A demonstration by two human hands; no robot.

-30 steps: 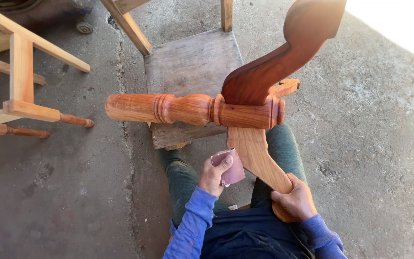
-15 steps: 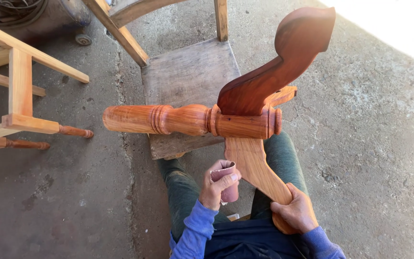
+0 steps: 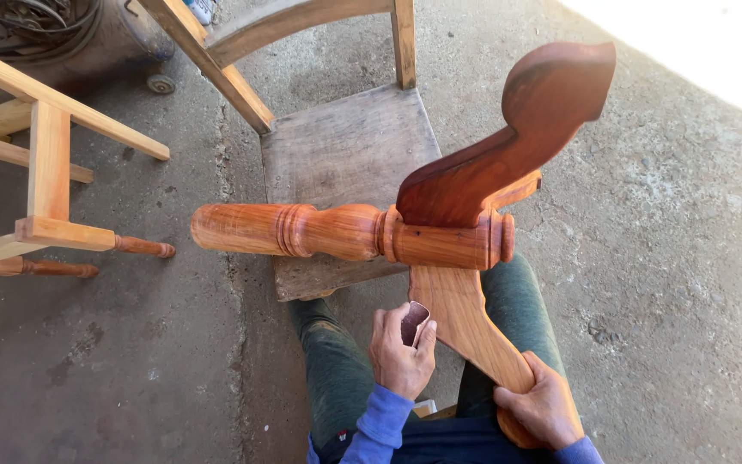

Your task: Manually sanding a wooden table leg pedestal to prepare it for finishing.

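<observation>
A reddish turned wooden pedestal column with curved feet lies across my lap. One dark varnished foot points up and away; a lighter foot runs down toward me. My right hand grips the lower end of that lighter foot. My left hand holds a folded piece of dark sandpaper pressed against the foot's left edge. My legs in green trousers are under the piece.
A worn wooden chair stands in front of me on the concrete floor, its seat under the column. A pale wooden frame with turned legs is at the left. A machine on wheels with cables sits at the top left.
My left hand with the sandpaper slid along the lighter foot's edge, down and then back up. The view shifted slightly. My right hand kept its grip.
</observation>
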